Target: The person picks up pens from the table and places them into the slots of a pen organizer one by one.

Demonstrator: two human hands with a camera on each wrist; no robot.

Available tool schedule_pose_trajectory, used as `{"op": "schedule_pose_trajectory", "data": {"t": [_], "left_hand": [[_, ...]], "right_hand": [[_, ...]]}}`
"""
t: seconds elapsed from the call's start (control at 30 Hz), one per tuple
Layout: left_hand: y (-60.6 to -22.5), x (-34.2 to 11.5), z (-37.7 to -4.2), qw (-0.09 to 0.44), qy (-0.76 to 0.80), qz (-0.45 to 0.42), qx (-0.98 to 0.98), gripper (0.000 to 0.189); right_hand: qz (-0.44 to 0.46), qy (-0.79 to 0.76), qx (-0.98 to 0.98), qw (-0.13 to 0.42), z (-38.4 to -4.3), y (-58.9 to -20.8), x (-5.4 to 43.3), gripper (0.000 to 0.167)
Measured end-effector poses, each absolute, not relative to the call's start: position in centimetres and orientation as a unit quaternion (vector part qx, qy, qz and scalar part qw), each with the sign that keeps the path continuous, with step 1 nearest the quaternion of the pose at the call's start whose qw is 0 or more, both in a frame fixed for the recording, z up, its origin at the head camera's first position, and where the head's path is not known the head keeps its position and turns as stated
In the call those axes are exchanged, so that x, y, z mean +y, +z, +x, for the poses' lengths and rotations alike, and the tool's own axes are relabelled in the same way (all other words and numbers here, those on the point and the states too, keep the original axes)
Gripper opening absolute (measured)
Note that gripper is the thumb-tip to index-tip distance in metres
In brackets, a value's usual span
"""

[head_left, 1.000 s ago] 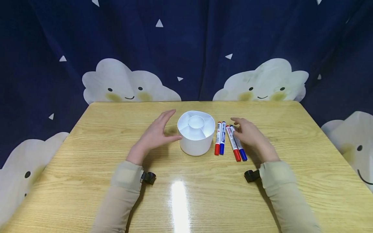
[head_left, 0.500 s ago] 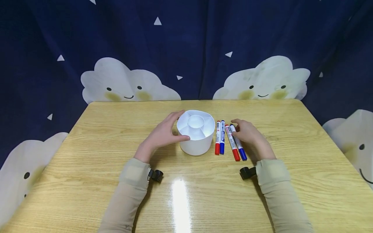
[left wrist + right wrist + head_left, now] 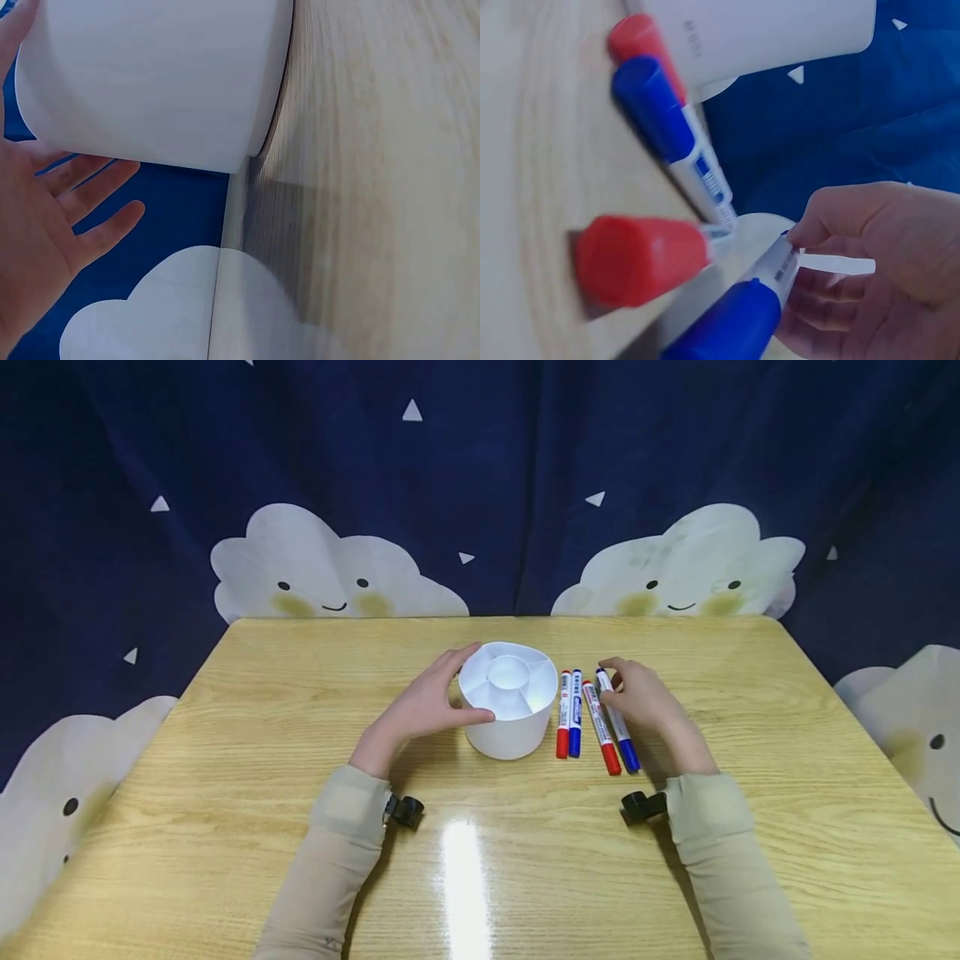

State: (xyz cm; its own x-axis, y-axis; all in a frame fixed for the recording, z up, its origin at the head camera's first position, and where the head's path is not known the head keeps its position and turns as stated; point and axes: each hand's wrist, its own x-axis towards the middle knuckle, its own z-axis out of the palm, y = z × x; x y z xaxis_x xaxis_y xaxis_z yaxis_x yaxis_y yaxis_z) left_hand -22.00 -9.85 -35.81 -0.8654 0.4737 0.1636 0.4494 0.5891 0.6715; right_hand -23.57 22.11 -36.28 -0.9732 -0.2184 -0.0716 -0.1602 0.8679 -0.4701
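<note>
A white round desk organizer (image 3: pixel 507 739), divided into several compartments around a central ring, stands on the table. My left hand (image 3: pixel 423 700) holds it from the left, thumb at the front rim and fingers at the back. In the left wrist view, the fingers (image 3: pixel 105 180) reach along the organizer's white wall (image 3: pixel 150 82). At the right, my right hand (image 3: pixel 647 697) pinches the back end of a blue-capped marker (image 3: pixel 735 319) between thumb and fingers. Beside that marker lies a red-capped marker (image 3: pixel 602 728). Another red-capped marker (image 3: pixel 563 714) and a blue-capped one (image 3: pixel 575 714) lie nearer the organizer.
The wooden table (image 3: pixel 225 810) reaches back to a dark blue curtain (image 3: pixel 480 468) with white clouds and triangles. A black wrist camera mount (image 3: pixel 408 812) sits at the left cuff, and another mount (image 3: pixel 637 807) at the right. Light glares on the table's front middle.
My left hand has moved right onto the organizer. My right hand has taken hold of the outer blue-capped marker, whose back end has shifted slightly away from the red-capped one.
</note>
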Motion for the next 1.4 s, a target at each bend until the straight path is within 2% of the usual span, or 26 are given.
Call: {"op": "schedule_pose_trajectory", "data": {"t": [0.43, 0.97, 1.4], "left_hand": [[-35.8, -9.7, -22.3, 0.019, 0.369, 0.261, 0.892, 0.1], [-35.9, -9.7, -22.2, 0.022, 0.373, 0.264, 0.889, 0.101], [-35.9, -9.9, -22.1, 0.027, 0.391, 0.265, 0.881, 0.101]], "right_hand": [[-0.11, -0.282, 0.952, -0.035, -22.0, -33.1, 21.1, 0.051], [-0.129, -0.347, 0.919, -0.135, -21.0, -32.3, 20.0, 0.045], [-0.164, -0.386, 0.872, -0.25, -20.9, -31.0, 18.5, 0.039]]}}
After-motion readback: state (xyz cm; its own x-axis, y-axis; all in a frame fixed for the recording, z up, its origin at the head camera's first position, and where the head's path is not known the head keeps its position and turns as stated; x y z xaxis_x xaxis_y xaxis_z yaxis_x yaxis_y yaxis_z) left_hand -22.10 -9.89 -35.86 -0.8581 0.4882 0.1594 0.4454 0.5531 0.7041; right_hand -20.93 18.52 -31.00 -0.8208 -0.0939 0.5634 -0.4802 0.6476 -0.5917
